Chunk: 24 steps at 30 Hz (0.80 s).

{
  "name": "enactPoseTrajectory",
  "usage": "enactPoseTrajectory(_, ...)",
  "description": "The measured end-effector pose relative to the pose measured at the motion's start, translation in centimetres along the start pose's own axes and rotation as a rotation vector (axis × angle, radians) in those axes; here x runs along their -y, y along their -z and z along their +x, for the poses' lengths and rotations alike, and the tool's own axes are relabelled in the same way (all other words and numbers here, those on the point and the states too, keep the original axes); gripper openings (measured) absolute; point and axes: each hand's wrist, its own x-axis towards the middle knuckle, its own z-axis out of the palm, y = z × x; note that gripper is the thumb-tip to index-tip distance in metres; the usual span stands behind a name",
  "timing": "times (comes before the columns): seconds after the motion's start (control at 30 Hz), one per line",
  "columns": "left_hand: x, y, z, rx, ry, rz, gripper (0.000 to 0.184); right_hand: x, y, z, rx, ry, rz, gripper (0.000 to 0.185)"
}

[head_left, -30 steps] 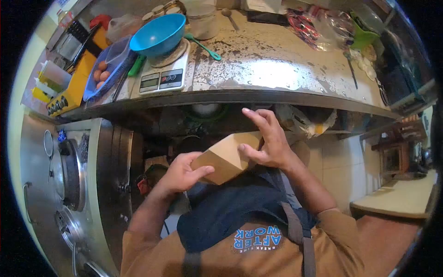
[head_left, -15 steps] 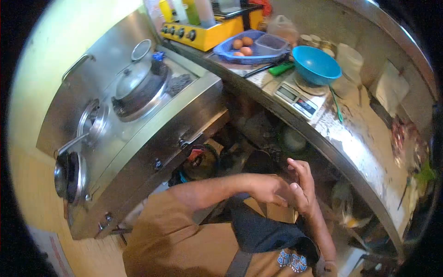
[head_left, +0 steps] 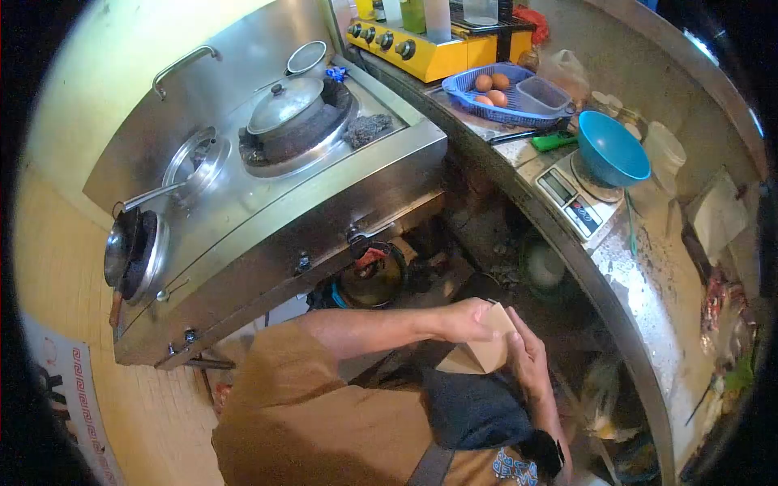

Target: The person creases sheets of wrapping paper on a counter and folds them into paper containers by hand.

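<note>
Both hands meet in front of my body, low in the middle of the head view. Between them is a folded piece of brown paper or thin card (head_left: 489, 347), with a pointed top and a crease down it. My left hand (head_left: 468, 321) grips its upper left side with the thumb across the front. Along its right edge my right hand (head_left: 528, 356) holds it, fingers behind and partly hidden. A dark cloth apron (head_left: 478, 409) lies just below the paper, over the brown shirt.
At left stands a steel stove (head_left: 324, 190) with a lidded pot (head_left: 284, 109) and a small wok (head_left: 120, 247). On the right counter are a blue bowl (head_left: 613, 150) on a kitchen scale (head_left: 577, 202), a blue basket (head_left: 506, 109) with several eggs, and a green-handled knife (head_left: 555, 141).
The brown paper, low and mostly hidden behind the hands before, now shows upright between them. Both hands have closed on it. The view has swung left.
</note>
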Motion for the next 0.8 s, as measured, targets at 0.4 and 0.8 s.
enactPoseTrajectory(0.4, 0.7, -4.7, -1.5, -0.491, -0.191, 0.496, 0.036, -2.6, 1.3, -2.5, -0.318, 0.161, -0.324, 0.031)
enactPoseTrajectory(0.8, 4.0, -4.0, -1.2, -0.396, -0.097, -0.282, 0.014, -3.6, 0.9, -2.2, -0.319, 0.37, -0.515, 0.015)
